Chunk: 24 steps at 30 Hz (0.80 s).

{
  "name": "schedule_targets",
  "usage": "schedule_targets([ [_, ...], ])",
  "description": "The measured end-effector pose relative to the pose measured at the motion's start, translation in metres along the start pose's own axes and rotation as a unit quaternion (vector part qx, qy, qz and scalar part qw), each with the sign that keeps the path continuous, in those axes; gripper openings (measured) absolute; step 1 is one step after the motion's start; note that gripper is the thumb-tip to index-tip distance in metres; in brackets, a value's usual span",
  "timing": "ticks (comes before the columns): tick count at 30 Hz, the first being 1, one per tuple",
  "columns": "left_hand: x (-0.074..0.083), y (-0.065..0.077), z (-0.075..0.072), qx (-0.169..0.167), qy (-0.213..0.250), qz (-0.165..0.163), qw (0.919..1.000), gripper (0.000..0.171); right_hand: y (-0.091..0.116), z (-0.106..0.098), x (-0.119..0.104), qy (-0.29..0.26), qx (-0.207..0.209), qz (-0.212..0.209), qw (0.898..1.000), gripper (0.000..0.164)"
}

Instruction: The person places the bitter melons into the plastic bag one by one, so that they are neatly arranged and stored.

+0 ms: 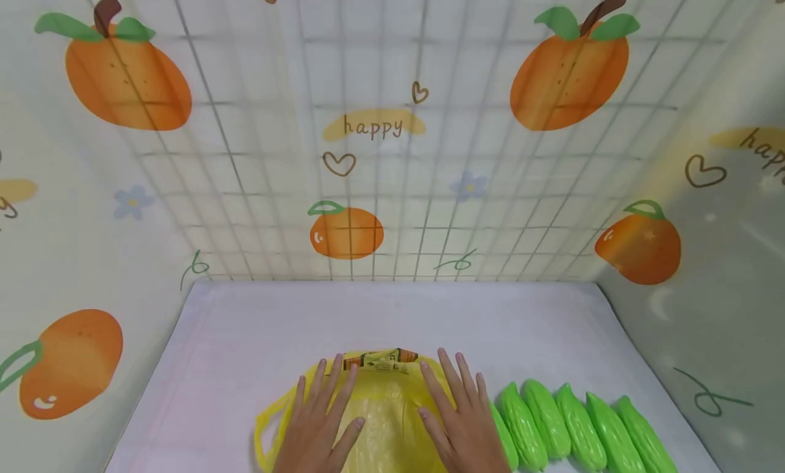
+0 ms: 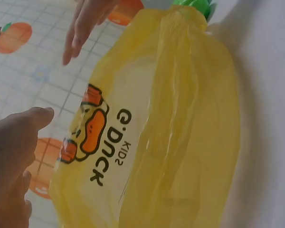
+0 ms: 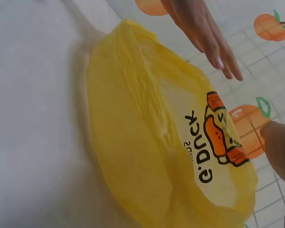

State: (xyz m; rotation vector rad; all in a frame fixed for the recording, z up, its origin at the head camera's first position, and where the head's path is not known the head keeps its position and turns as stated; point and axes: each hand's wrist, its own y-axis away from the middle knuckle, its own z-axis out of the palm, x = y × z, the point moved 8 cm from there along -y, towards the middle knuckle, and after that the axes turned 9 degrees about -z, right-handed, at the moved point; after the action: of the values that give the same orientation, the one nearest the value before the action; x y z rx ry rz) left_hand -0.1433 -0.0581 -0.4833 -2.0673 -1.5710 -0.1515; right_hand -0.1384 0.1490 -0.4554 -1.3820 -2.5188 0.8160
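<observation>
A yellow plastic bag (image 1: 392, 418) lies puffed up at the front middle of the table, with a handle loop at its left. In the left wrist view, the bag (image 2: 190, 142) shows a printed duck face and the words "G.DUCK KIDS". My left hand (image 1: 321, 418) is over the bag's left part, fingers straight and spread, holding nothing. Over the right part is my right hand (image 1: 463, 412), likewise flat with spread fingers and nothing in it. Both wrist views show the hands a little apart from the bag. What the bag contains is hidden.
Several shiny green, long, plump things (image 1: 579, 425) with pointed tips lie in a slanted row right of the bag. The white table (image 1: 245, 323) is enclosed by a back wall (image 1: 380, 187) and side walls printed with oranges.
</observation>
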Motion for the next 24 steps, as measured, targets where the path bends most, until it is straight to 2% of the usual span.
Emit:
schedule_targets([
  [4, -0.009, 0.001, -0.004, -0.002, 0.016, -0.013, 0.9998, 0.07, 0.003, -0.001, 0.01, -0.011, -0.017, 0.029, 0.999, 0.057],
  [8, -0.02, 0.002, -0.008, -0.002, 0.013, -0.035, 0.9993, 0.073, 0.005, -0.004, 0.018, -0.016, -0.018, 0.043, 0.999, 0.058],
  [13, -0.04, 0.004, -0.016, 0.015, 0.0, -0.075, 0.997, 0.078, 0.009, -0.008, 0.031, -0.021, -0.031, 0.068, 0.997, 0.056],
  [16, -0.054, 0.007, -0.021, 0.028, 0.0, -0.108, 0.9937, 0.077, 0.013, -0.012, 0.037, -0.024, -0.024, 0.078, 0.996, 0.055],
  [20, -0.077, 0.011, -0.023, 0.014, 0.021, -0.179, 0.9835, 0.066, 0.02, -0.012, 0.051, -0.044, -0.032, 0.113, 0.992, 0.05],
  [24, -0.099, 0.016, -0.016, -0.031, 0.061, -0.252, 0.9654, 0.055, 0.029, -0.006, 0.07, -0.083, -0.066, 0.171, 0.98, 0.045],
])
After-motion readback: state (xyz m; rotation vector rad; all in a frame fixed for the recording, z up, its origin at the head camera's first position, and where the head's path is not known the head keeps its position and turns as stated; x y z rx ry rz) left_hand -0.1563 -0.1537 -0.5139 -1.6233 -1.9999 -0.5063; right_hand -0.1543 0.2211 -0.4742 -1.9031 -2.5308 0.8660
